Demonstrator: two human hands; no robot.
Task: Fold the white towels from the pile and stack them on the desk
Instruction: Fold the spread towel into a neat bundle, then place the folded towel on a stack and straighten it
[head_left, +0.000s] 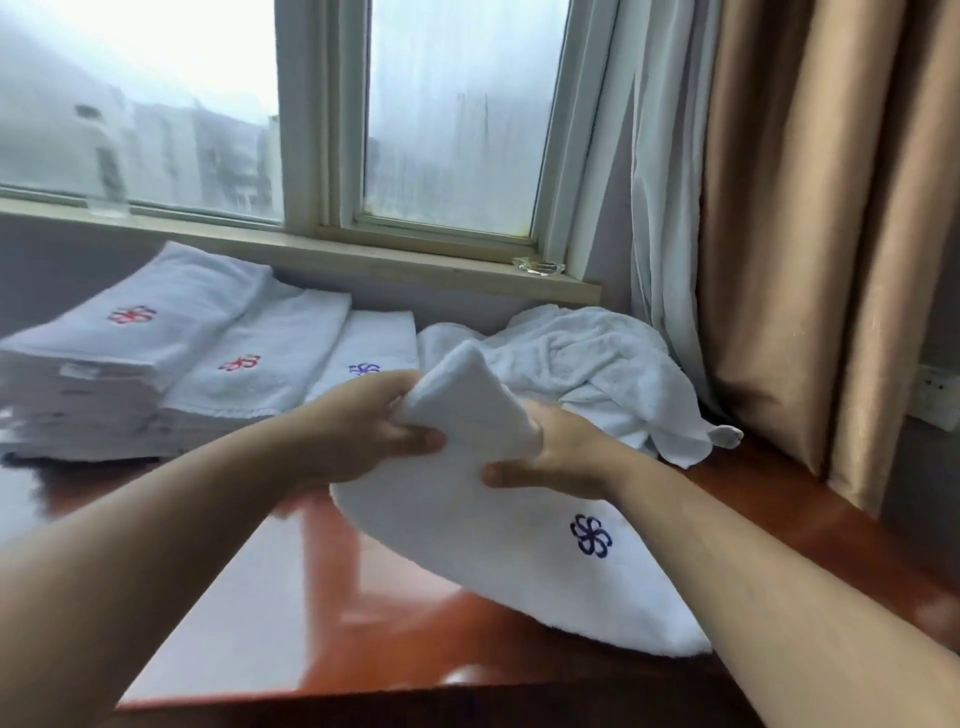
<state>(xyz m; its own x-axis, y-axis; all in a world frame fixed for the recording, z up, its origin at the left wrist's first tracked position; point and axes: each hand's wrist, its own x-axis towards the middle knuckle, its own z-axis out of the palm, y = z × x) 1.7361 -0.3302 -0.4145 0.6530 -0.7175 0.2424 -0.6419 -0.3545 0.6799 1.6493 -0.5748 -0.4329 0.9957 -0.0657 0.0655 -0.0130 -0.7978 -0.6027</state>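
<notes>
— White terry, that was what filled the head view: a folded towel (467, 499) with a dark blue flower mark (591, 535) near its lower right.

— Where was it?

— Low over the near part of the glossy red-brown bench (322, 597), its far end lifted into a peak between the two hands, its near edge down at the bench top.

— And the hands?

— The left hand (363, 431) gripped the towel's left side, thumb on top, fingers curled into the cloth. The right hand (556, 452) held the right side, thumb pressed on the upper face and the other fingers hidden behind the cloth.

— The rest of the towels?

— The loose pile (597, 364) lay crumpled at the back right of the bench, just under the sill (415, 260) and touching the sheer curtain (665, 208). To its left stood three folded stacks in a row: a tall stack (104, 364) with a red mark on top, a lower one (260, 358) also marked red, and a third (379, 343) marked blue, partly hidden behind the left hand.

— Anything else?

— A brown curtain (810, 234) hung at the right, a small glass dish (538, 266) sat on the sill, and the window (457, 114) was fogged. A clear bottle (106, 171) stood at the sill's far left, blurred.
</notes>
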